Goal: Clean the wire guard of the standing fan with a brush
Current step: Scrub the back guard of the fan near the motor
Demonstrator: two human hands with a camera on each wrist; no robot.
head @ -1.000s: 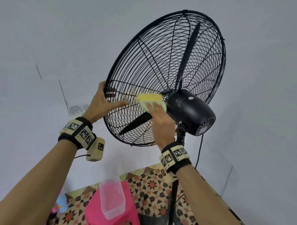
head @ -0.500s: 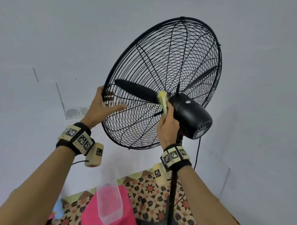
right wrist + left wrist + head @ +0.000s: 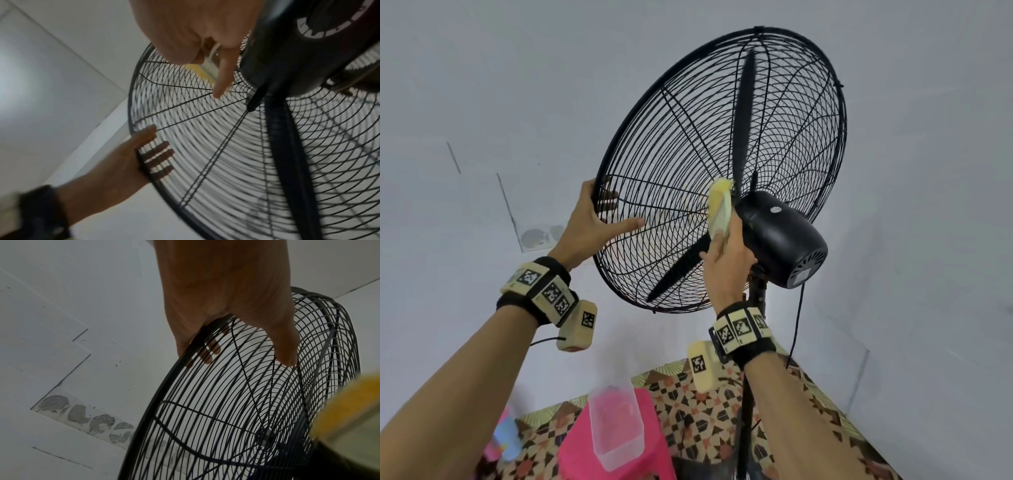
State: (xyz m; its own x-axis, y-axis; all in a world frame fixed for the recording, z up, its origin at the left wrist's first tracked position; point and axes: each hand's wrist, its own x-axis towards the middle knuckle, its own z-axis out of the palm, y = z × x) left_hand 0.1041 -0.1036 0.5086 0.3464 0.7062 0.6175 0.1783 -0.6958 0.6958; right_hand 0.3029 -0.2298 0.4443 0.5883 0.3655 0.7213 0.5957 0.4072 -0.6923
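The black standing fan's wire guard (image 3: 688,154) tilts up in front of a white wall. My left hand (image 3: 589,226) grips the guard's left rim, its fingers (image 3: 162,155) on the far side of the wires and the thumb (image 3: 285,353) on the near side. My right hand (image 3: 726,263) holds a yellow brush (image 3: 719,205) against the rear wires, right beside the black motor housing (image 3: 780,236). In the right wrist view the brush (image 3: 205,68) shows under my index finger. One blade (image 3: 744,120) points up inside the guard (image 3: 226,402), and another points down-left.
The fan's pole (image 3: 746,428) and power cord (image 3: 796,329) run down on the right. Below me a clear plastic container (image 3: 616,425) stands on a pink stool (image 3: 582,452), over a patterned floor mat (image 3: 695,404). White walls surround the fan.
The blades have turned inside the guard. The brush, held flat a second ago, now stands upright against the wires next to the motor. My left hand has stayed on the rim.
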